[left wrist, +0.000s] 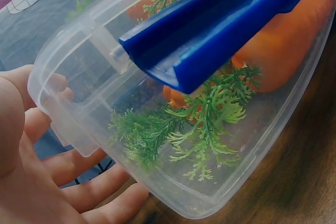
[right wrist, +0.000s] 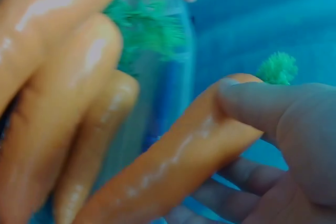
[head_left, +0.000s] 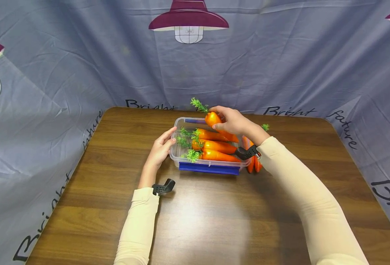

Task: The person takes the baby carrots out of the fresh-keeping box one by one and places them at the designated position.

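A clear plastic box [head_left: 174, 154] with blue latches stands on the table. Several toy carrots [head_left: 219, 155] lie inside it, their green tops toward its left end. My right hand [head_left: 233, 120] grips another toy carrot [right wrist: 178, 148] near its leafy end, thumb on one side and fingers on the other, above the box's far side. My left hand [head_left: 160, 150] is at the box's left end, its spread, relaxed fingers [left wrist: 92, 190] against the outer wall. In the left wrist view a blue latch [left wrist: 210, 30] covers part of the carrots.
More toy carrots [head_left: 258, 165] lie on the wooden table [head_left: 115, 206] just right of the box, partly hidden by my right forearm. A grey-blue curtain [head_left: 115, 55] with printed lamps and lettering hangs around the table's back and sides.
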`<control>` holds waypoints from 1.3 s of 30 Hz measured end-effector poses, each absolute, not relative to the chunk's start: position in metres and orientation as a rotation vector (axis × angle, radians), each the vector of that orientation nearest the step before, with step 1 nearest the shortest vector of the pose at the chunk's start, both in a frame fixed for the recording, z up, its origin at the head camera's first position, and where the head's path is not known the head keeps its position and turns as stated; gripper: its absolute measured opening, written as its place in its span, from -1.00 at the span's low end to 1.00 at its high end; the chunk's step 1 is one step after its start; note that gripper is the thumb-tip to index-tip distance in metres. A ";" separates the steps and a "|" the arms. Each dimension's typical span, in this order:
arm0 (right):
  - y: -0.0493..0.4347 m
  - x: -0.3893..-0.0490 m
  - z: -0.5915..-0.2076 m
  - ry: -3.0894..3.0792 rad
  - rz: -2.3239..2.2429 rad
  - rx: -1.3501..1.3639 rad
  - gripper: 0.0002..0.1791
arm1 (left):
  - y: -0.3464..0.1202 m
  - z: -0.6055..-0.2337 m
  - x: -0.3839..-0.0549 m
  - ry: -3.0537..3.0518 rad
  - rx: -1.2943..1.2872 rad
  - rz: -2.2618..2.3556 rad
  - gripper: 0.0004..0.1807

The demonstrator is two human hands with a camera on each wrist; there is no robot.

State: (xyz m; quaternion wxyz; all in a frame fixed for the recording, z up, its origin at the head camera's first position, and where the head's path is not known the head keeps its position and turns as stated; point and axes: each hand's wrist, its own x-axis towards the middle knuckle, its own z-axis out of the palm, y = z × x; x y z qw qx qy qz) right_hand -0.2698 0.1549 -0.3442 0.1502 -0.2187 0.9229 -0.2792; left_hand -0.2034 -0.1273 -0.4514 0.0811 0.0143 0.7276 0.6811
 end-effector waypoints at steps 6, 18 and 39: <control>0.175 -0.271 -0.322 2.667 -0.990 -0.525 -0.29 | -0.129 -0.451 -0.204 2.184 0.047 2.038 -0.44; 0.245 -0.263 -0.307 2.663 -1.282 -0.167 -0.17 | -0.132 -0.450 -0.205 2.193 0.043 2.028 -0.44; 0.350 -0.224 -0.403 2.475 -1.381 0.266 -0.07 | -0.127 -0.451 -0.202 2.239 0.077 2.008 -0.44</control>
